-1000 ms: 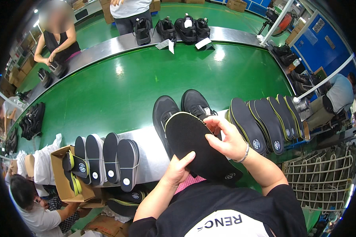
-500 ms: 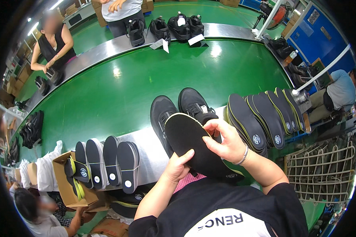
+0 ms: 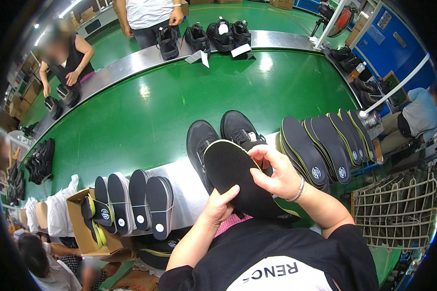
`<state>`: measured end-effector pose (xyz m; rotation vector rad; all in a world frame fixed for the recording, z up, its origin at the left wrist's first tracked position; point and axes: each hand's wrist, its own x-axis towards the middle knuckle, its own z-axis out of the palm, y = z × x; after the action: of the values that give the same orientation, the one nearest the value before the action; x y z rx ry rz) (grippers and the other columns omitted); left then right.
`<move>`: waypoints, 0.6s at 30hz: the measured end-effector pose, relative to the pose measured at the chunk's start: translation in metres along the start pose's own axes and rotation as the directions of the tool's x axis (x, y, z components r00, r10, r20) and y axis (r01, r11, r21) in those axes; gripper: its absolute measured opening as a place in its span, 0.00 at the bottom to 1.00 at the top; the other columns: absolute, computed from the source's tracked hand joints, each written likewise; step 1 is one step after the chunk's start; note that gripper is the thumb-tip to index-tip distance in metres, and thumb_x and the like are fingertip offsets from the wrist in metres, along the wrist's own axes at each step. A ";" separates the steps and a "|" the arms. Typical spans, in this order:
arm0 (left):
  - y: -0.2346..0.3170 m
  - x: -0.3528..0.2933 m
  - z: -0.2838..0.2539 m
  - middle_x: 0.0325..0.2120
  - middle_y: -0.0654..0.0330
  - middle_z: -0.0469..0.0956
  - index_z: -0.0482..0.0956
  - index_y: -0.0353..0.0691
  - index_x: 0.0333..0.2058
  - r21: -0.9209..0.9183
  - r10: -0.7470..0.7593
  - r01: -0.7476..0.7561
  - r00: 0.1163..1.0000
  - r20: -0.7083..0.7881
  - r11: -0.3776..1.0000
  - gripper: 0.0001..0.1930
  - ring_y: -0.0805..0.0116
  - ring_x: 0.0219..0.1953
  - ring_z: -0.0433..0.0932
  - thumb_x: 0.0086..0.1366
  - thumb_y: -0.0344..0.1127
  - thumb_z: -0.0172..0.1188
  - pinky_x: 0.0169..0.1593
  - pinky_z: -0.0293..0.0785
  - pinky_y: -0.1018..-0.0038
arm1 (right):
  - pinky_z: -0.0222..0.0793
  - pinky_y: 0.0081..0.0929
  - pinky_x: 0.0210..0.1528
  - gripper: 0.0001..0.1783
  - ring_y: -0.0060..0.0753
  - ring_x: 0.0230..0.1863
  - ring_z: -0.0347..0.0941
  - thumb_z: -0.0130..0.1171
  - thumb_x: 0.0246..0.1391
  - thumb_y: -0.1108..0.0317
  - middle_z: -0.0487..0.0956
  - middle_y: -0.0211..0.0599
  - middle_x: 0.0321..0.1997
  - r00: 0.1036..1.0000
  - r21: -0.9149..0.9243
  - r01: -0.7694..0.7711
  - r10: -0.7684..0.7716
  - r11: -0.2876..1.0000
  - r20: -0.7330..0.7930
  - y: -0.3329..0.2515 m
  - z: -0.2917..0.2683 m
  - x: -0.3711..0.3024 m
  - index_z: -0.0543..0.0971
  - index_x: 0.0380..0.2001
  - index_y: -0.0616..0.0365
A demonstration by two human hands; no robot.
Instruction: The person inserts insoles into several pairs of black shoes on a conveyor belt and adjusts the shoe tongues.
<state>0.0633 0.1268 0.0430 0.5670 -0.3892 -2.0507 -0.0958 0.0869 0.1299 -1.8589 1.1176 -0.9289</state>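
A black insole with a yellow-green edge is held up in front of me between both hands. My left hand pinches its left edge, thumb lying on the black face. On the other side, my right hand grips the right edge near the top with thumb and index finger. Just beyond the insole, a pair of black sneakers stands side by side, the left shoe and the right shoe, toes pointing away. The insole hides part of both shoes.
Stacked insoles stand to the right, tied bundles of insoles to the left beside a cardboard box. Beyond the green conveyor belt, black shoes line a metal ledge. Co-workers are at the far side and lower left.
My hands and the insole hold almost the same pose. Across the belt, one person lowers their hands toward the ledge, and another reaches to a different shoe. The co-worker at lower left leans differently.
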 end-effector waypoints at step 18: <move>0.015 0.010 0.028 0.48 0.53 0.63 0.57 0.33 0.52 -0.104 0.264 -0.283 0.951 -0.163 0.953 0.20 0.61 0.51 0.64 0.62 0.31 0.45 0.54 0.62 0.65 | 0.57 0.41 0.52 0.37 0.55 0.49 0.61 0.67 0.26 0.50 0.59 0.60 0.52 0.980 -0.556 0.166 -0.071 0.815 0.189 -0.013 0.006 -0.007 0.66 0.39 0.60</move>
<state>0.0546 0.1122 0.0713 0.5506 -0.2342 -1.7401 -0.0883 0.0986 0.1375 -2.4648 1.2831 -0.5167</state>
